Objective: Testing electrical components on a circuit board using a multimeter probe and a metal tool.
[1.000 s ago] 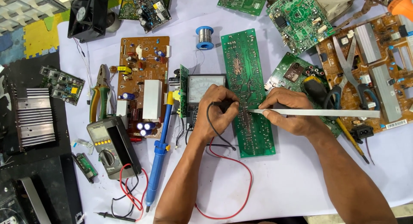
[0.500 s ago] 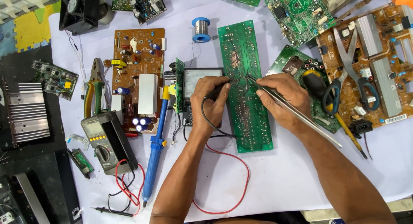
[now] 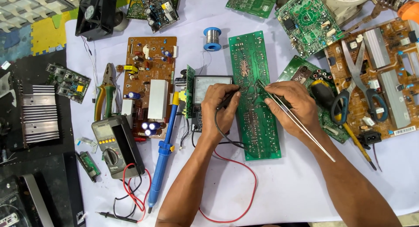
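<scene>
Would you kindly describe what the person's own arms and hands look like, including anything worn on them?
Both forearms are bare as far up as the picture shows, with no sleeves in view. The left hand and the right hand wear no gloves, and no rings, watch or wrist strap can be seen. No markings or bandages show on either arm.

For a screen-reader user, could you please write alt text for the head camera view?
Two hands work on a long green circuit board on a white-covered bench: the left hand holds a black probe to it, the right hand holds metal tweezers to it. Other boards, a multimeter and scissors lie around.
</scene>
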